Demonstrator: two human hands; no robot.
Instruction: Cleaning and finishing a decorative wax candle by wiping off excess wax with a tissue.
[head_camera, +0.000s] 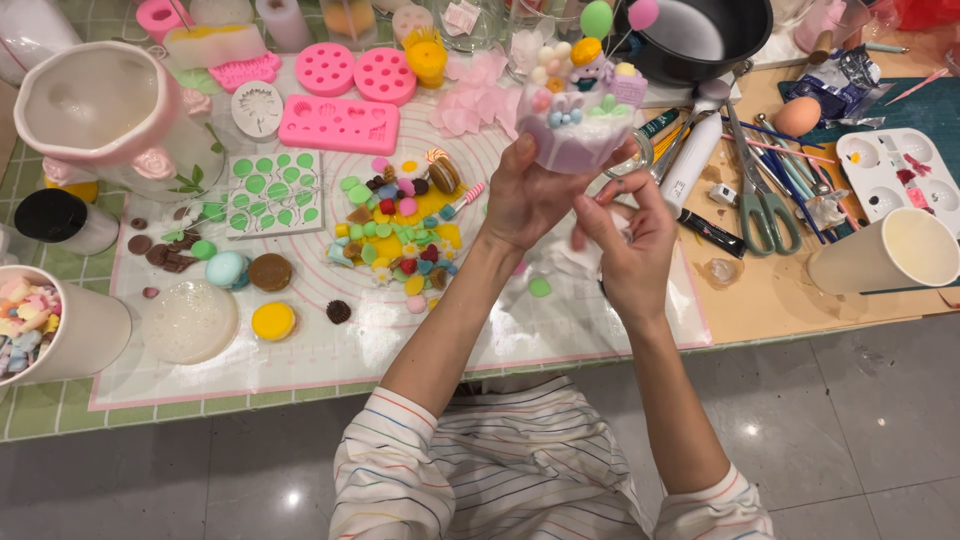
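A decorated cake candle (578, 125) was gripped from beneath by the left hand (525, 200), tilted above the worktop (780, 290). The right hand (630, 245) was curled beside it (whether pinching anything could not be told). Toppings could be knocked loose by a slip.

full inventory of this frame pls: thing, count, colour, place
decorated cup: 1, lilac with pastel toppings, held up at centre
work mat: 1, clear with pink edge, on the table
silicone moulds: several, pink, top of the mat
small decorations pile: many, mixed colours, mat centre
leaf sheet: 1, white with green shapes, left of the pile
pitcher: 1, white and pink, far left
paper cup: 1, cream, right
scissors: 1, grey handles, right
paint palette: 1, white, far right
pan: 1, black, top
left hand: holds the cup's underside
right hand: just below the cup; contact unclear
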